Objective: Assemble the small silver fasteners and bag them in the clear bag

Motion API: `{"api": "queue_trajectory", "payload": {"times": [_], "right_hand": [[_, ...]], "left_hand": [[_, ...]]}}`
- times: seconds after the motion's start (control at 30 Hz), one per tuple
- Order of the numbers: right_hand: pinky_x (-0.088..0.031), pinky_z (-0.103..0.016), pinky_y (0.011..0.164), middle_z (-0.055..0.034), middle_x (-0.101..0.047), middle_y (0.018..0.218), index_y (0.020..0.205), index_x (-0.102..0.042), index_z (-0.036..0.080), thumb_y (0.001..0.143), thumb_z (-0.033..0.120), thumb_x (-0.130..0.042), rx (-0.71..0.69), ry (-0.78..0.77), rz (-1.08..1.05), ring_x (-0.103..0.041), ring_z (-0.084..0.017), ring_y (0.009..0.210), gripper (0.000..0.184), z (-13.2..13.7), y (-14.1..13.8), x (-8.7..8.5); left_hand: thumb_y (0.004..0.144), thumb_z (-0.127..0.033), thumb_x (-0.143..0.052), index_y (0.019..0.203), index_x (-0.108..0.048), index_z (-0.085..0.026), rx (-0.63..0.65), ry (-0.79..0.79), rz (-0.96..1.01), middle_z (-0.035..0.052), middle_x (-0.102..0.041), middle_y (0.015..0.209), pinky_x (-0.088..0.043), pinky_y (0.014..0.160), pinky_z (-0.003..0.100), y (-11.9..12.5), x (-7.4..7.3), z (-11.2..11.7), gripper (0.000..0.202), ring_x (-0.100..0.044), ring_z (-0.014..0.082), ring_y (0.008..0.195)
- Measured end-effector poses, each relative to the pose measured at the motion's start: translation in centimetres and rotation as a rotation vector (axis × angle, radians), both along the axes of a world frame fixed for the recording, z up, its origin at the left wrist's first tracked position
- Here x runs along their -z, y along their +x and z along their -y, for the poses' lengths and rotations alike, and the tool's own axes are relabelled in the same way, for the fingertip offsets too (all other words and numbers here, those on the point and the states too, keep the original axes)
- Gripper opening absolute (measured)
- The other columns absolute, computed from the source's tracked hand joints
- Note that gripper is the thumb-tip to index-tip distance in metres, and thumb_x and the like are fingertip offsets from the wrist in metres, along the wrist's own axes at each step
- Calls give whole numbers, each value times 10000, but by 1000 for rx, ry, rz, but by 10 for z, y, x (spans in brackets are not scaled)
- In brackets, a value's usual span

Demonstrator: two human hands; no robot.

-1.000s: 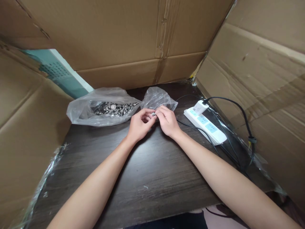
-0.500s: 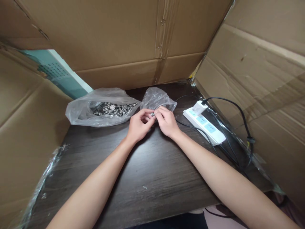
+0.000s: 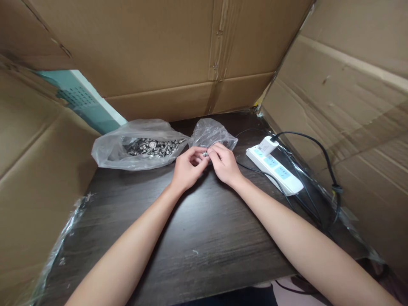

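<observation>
My left hand (image 3: 186,167) and my right hand (image 3: 225,163) meet over the dark wooden table (image 3: 191,229), fingers pinched together on a small metal part (image 3: 205,154) held between them. Just behind the left hand lies a clear plastic bag (image 3: 140,146) with several small metal parts inside. A second, smaller clear bag (image 3: 211,133) lies crumpled right behind the fingertips of both hands.
A white power strip (image 3: 274,167) with a plugged-in adapter lies at the right, black cables (image 3: 321,182) running along the table's right edge. Cardboard walls (image 3: 178,55) close in the back, left and right. Plastic film hangs at the table's left edge.
Both hands stay pinched on the small metal part with only slight finger movement. The view has shifted a little.
</observation>
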State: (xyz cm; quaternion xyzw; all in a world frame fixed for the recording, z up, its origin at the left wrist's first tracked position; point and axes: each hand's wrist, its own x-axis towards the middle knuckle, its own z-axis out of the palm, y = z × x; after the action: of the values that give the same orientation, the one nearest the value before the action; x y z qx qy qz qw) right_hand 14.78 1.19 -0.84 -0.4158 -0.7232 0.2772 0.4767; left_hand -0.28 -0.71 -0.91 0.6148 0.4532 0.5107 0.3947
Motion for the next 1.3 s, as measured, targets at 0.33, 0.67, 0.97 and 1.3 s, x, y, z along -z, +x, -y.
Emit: {"api": "queue_trajectory", "payload": {"times": [0.33, 0.67, 0.97, 1.3], "right_hand": [[-432, -329, 752, -26, -582, 804, 733, -540, 213, 928, 234, -516, 5, 1, -9, -531, -179, 772, 198, -1, 1, 1], [-426, -335, 766, -23, -572, 771, 716, -537, 210, 979, 280, -493, 8, -1, 11, -537, -177, 764, 275, -1, 0, 1], [-417, -336, 790, -28, -579, 783, 709, -507, 210, 961, 253, -476, -22, -22, -10, -541, -182, 785, 258, -1, 2, 0], [-404, -334, 787, -28, -571, 757, 707, -519, 212, 985, 270, -470, 16, 11, 24, -538, -186, 784, 288, -2, 0, 2]], "left_hand": [[811, -262, -727, 1046, -719, -135, -4, -13, 13, 36, -692, 810, -509, 654, 213, -1, 2, -2, 268, -611, 105, 674], [808, -255, -722, 1031, -716, -127, 2, -27, 10, 34, -686, 802, -507, 660, 212, -1, 1, -1, 257, -608, 104, 676], [811, -277, -729, 1040, -721, -124, -5, -17, 11, 34, -688, 800, -504, 655, 210, 0, 1, -1, 275, -611, 103, 671], [821, -278, -710, 1063, -718, -114, 6, -27, -2, 41, -692, 832, -509, 663, 209, -1, 0, -1, 293, -607, 99, 673]]}}
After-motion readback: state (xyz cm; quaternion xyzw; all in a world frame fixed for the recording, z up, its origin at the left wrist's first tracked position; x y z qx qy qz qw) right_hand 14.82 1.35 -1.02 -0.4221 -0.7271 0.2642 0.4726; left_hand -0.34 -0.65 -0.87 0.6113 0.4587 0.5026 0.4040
